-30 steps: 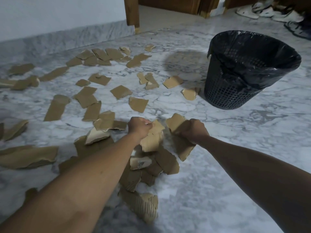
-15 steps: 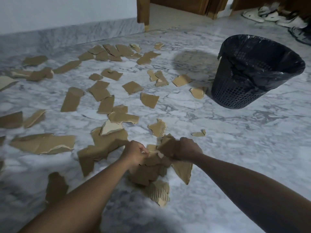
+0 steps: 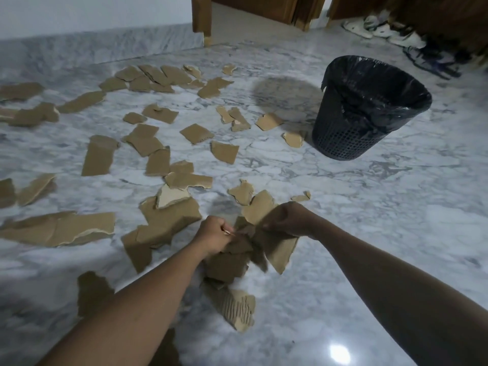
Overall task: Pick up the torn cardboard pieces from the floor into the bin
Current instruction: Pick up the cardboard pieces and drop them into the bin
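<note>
Both hands are full: left hand (image 3: 215, 235) and right hand (image 3: 289, 219) grip a bunch of torn cardboard pieces (image 3: 277, 249) just above the floor (image 3: 369, 207); bin (image 3: 367, 109) sits further off to the right.

Could not tell apart the shoes (image 3: 390, 33) at one o'clock, dim and blurred. Lost cardboard pieces (image 3: 5, 192) at nine o'clock to the frame edge. Saw little of the fingers of left hand (image 3: 214, 235) or right hand (image 3: 287, 220), curled into the motion-smeared cardboard bundle (image 3: 280, 250).
</note>
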